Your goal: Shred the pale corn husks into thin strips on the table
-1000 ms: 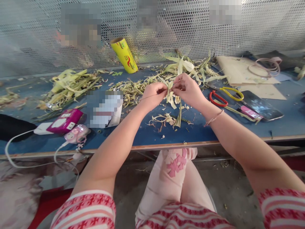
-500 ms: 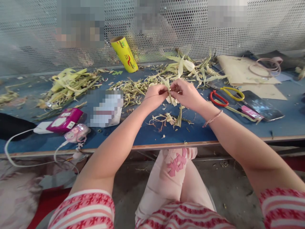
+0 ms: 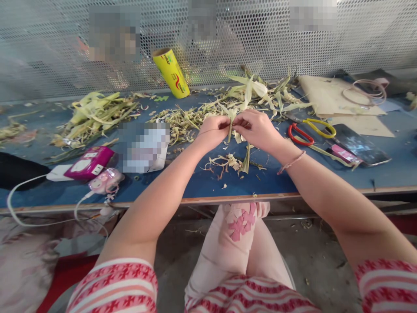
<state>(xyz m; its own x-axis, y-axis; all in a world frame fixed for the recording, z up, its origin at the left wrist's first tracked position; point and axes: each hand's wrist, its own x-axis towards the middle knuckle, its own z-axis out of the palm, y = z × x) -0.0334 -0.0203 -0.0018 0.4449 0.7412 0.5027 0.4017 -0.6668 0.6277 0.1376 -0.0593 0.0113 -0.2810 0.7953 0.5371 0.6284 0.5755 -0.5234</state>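
Between my two hands is a pale green corn husk piece, pinched upright over the blue table. My left hand grips it from the left, fingertips closed. From the right, my right hand pinches the same piece with thumb and fingers. The fingertips of both hands nearly meet, so the exact grip is partly hidden. Just below lie husk scraps with thin curled strips. Behind the hands spreads a heap of shredded husk, with larger husk leaves at its right.
Red-and-yellow-handled scissors and a dark phone lie at right, cardboard behind. At left are a husk pile, a magenta charger and its cable. A yellow wrap tube leans against the perforated metal screen.
The husk piece between my fingers has turned, and a narrow stem-like end now points down below them. Both hands stay in nearly the same place.
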